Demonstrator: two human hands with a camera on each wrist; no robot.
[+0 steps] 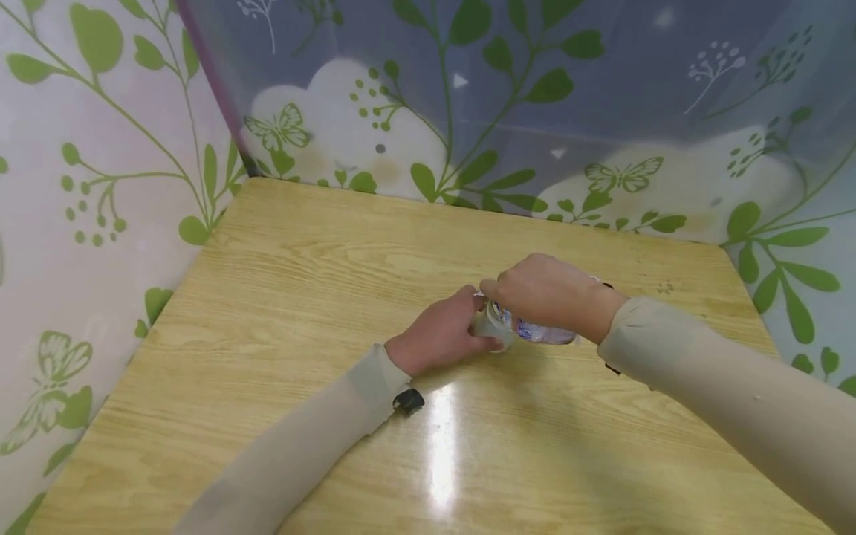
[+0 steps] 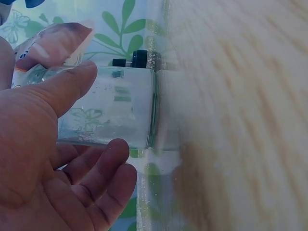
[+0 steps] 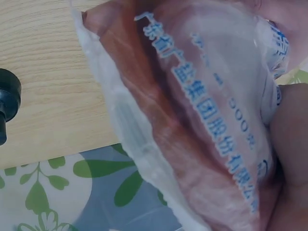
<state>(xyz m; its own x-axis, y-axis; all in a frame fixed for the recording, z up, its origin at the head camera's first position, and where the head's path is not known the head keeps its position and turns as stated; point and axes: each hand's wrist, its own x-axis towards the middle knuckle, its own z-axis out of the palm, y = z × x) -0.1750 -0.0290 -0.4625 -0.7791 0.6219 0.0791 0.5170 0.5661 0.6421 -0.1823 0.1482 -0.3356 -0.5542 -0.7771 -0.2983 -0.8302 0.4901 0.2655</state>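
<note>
My left hand grips a clear glass jar that stands upright on the table. In the left wrist view the thumb and fingers lie on opposite sides of the jar, and white specks show on its glass. My right hand holds a clear plastic salt bag with blue print, its end tilted at the jar's mouth. The right wrist view shows the salt bag close up, pinched at the right. Whether salt is flowing cannot be seen.
The wooden table meets leaf-patterned walls at the back and sides. A dark knobbed object stands on the table beyond the bag; the left wrist view shows a dark object behind the jar.
</note>
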